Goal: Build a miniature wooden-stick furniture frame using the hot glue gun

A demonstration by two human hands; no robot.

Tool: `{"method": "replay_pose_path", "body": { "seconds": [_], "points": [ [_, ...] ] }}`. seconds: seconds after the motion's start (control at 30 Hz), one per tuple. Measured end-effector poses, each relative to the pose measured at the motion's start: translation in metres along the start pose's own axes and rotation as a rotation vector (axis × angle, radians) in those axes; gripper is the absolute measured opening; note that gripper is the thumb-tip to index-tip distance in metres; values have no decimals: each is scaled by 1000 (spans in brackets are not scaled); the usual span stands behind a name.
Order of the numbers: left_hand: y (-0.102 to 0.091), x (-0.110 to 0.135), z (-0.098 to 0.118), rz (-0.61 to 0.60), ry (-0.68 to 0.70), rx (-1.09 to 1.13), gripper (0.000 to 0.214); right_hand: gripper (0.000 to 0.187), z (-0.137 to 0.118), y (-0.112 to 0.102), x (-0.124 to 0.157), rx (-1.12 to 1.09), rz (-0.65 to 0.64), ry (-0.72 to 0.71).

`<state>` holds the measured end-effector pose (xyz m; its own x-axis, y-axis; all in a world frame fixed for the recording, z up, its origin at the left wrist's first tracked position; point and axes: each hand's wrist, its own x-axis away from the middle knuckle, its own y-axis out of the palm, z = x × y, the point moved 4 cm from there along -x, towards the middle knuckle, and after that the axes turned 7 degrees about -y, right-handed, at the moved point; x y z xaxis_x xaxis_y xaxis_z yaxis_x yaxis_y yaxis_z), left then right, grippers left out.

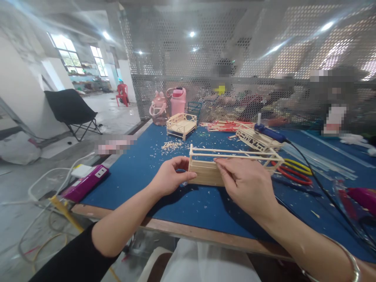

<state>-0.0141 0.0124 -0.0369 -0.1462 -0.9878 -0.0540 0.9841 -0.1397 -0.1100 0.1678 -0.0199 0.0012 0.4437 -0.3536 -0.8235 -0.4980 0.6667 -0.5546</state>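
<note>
A small model frame of pale wooden sticks [205, 175] stands on the blue table top in front of me, with a slatted side panel facing me and round rails above. My left hand [173, 176] grips its left end, thumb on the near face and fingers curled behind. My right hand [249, 184] has its thumb and forefinger pinched on a thin wooden stick [202, 161] at the panel's upper edge. That hand hides the model's right half and part of the stick.
A finished-looking stick model [181, 126], wood scraps [172, 146], red-tipped sticks [225, 125] and another stick frame [255, 139] lie behind. A blue glue gun [270, 133] rests there, its cable trailing right. Pliers with red and yellow handles [296, 174] and a purple power strip [86, 183] flank the hands.
</note>
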Motion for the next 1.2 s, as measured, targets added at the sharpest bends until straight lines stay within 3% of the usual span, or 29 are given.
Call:
{"method": "replay_pose_path", "body": {
  "seconds": [0.27,0.37,0.47,0.53,0.6,0.7,0.77,0.87,0.93,1.0,1.1,1.2],
  "points": [
    [2,2,4,4,-2,7,31,26,-2,-2,-4,15,-4,-36],
    [0,2,3,36,-2,-20,30,23,-8,-16,-2,12,36,-74],
    [-3,1,3,72,6,-19,33,21,-7,-39,12,-19,161,-59],
    [-3,0,5,76,12,-4,36,20,7,-48,29,-71,229,116],
    [-4,1,8,78,-6,13,40,24,32,-45,52,-175,229,460],
    [-6,3,12,116,-71,44,46,47,59,-22,81,-508,88,909],
    [-7,6,14,148,-105,72,49,60,61,-10,86,-746,35,1052],
    [-3,10,18,155,-120,159,48,74,50,-5,78,-1058,146,1214],
    [8,12,20,143,-134,230,49,69,38,-4,62,-1309,155,1229],
    [22,14,18,147,-179,292,52,58,33,-5,42,-1473,151,1127],
    [41,19,11,198,-248,342,53,47,48,-9,13,-1453,207,947],
    [47,30,2,229,-332,240,50,41,73,-6,-9,-1451,146,871]
  ]
}}
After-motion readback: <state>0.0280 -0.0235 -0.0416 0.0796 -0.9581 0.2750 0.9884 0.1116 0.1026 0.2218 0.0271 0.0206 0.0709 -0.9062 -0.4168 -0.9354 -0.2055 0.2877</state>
